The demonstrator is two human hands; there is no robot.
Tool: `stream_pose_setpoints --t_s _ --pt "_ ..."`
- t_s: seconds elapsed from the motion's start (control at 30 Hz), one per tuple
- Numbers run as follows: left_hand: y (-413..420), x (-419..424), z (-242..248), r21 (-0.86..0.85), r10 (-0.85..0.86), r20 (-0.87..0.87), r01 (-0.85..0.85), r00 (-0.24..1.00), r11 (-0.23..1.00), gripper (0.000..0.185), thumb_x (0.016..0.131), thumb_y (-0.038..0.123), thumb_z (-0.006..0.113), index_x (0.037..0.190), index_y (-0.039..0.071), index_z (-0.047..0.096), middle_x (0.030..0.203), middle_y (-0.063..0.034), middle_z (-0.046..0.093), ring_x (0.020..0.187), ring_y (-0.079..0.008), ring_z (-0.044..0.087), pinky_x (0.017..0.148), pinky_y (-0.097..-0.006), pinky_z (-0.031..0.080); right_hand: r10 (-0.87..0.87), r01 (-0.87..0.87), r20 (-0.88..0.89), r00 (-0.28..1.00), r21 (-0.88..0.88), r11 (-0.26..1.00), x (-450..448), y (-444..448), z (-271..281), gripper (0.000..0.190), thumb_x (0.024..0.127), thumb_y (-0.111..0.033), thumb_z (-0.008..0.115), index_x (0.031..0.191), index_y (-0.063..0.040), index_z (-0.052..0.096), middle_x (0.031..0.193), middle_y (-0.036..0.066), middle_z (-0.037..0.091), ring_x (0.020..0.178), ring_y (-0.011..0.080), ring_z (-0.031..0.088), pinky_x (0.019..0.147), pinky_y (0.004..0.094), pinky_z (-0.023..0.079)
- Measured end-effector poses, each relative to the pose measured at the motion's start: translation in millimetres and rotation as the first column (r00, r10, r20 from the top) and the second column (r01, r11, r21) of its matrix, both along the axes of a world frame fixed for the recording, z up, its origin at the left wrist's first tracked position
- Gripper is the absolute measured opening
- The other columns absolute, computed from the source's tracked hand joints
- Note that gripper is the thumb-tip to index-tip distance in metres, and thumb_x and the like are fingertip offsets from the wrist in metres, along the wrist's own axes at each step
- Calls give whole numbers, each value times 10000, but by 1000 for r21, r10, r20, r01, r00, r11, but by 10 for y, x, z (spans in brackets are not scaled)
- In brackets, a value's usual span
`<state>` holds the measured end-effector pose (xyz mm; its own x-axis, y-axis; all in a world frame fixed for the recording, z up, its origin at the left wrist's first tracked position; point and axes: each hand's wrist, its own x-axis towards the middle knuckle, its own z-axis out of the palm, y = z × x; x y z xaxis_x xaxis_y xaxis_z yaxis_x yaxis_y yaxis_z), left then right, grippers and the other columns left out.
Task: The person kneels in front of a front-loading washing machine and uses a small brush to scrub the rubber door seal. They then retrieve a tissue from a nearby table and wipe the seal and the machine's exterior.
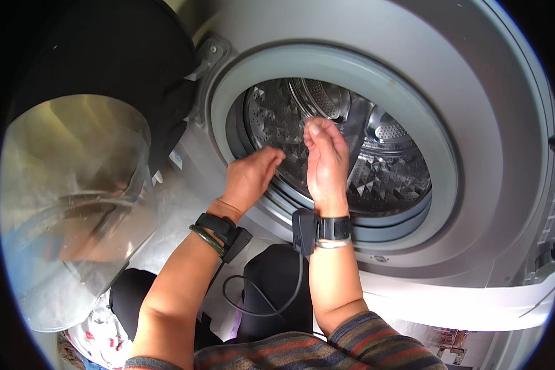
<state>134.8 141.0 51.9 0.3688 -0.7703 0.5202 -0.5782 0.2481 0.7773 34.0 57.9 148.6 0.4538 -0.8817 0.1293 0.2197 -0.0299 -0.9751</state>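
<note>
A front-loading washing machine (471, 138) stands before me with its door swung out to the left. My left hand (254, 173) is at the lower left of the opening, its fingers bent together with no object visible in them. Beside it, my right hand (326, 159) is raised in front of the perforated steel drum (388, 185), thumb and fingertips pinched together. Anything tiny between those fingertips is too small to make out. Around the opening runs the grey rubber door gasket (437, 152). I see no laundry in the visible part of the drum.
The door's clear glass bowl (74, 222) bulges at the left, below its dark frame (106, 51) and metal hinge (212, 51). A cable (259, 314) loops between my wrist-worn black devices (305, 231). White patterned fabric (104, 333) lies at lower left.
</note>
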Motion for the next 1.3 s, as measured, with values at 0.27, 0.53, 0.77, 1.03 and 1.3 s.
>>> stream_pose_setpoints --t_s 0.27,0.53,0.77,1.03,1.3 --pt "416 58 332 -29 -102 -951 247 291 969 241 989 122 602 1204 17 629 947 -47 718 765 -95 675 669 -203 495 70 -70 -192 979 7 997 -254 502 -222 102 944 -65 619 1002 9 658 1033 41 638 945 102 564 877 249 431" --pt "682 102 355 22 -102 -911 294 399 955 304 975 119 624 1254 -3 626 942 -60 720 770 -104 683 662 -216 513 166 -158 -224 960 53 986 -226 589 -386 146 971 -90 605 1020 14 696 984 26 641 894 80 577 818 220 444" --pt "818 4 229 96 -19 -848 188 530 978 204 966 106 639 1118 -23 680 894 -80 710 676 -95 641 600 -218 514 235 -204 -223 946 153 967 -214 801 -530 163 974 -68 581 1020 48 686 986 48 638 910 117 616 823 255 477" --pt "867 168 159 251 106 -808 177 579 952 184 970 174 653 906 2 640 679 -40 629 482 -68 527 452 -203 417 52 -48 -442 895 21 999 -421 583 -578 260 974 -97 596 1210 -3 657 1081 87 688 1013 122 622 904 257 478" --pt "760 -107 2 292 58 -802 305 594 906 160 981 173 635 948 17 637 725 -25 632 558 -73 564 531 -210 449 127 -31 -628 768 162 986 50 -288 -1048 584 1016 -487 481 1310 7 589 1261 121 640 1159 151 561 1006 292 413"
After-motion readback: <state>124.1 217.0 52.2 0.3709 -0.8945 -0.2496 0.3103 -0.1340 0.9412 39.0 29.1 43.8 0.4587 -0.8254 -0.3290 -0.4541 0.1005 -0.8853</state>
